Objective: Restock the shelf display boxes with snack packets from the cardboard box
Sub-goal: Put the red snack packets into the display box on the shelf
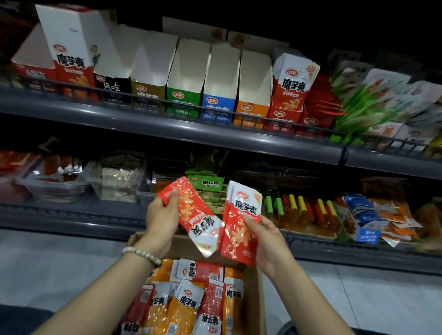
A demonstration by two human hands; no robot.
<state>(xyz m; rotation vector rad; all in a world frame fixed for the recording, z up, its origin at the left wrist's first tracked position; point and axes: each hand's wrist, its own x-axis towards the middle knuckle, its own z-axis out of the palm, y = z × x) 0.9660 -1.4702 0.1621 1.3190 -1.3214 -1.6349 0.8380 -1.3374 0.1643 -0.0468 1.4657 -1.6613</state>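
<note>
**Left hand** [162,215]: raised over the cardboard box [260,292], gripping one red packet [196,216].
- The thumb lies on the printed face near the packet's upper end. The other fingers are curled behind it, mostly out of sight.
- The packet is tilted, white end down and to the right, print upside down.
- There is a beaded bracelet [142,255] on this wrist.

**Right hand** [270,243]: gripping a small stack of red packets [241,223], upright, white ends up.
- The thumb presses across the front at about mid-height, and the remaining fingers wrap round the back.
- At least two packet edges show at the stack's top left. Exact count: cannot tell.
- The single packet's lower end is just beside the stack's left edge. Touching or apart: cannot tell.

**Cardboard box:** open, on the pale floor [29,270] between two dark trouser legs, directly below both hands. It is filled with loose packets [184,309], orange and red mixed, lying flat and overlapping.

**Upper shelf** [164,126]: a row of display boxes behind a wire rail.
- The olive box [149,90], green box [185,96], blue box [219,102] and orange box [252,108] stand side by side, each showing bare white card inside.
- The red display box [284,116], just right of the orange one, holds upright packets with the same print as those in the hands.
- A black box [111,86] and a tall red-and-white box [71,53] stand to the left.

**Lower shelf** [74,223]: clear bins and assorted snacks behind the hands, too blurred to identify.
</note>
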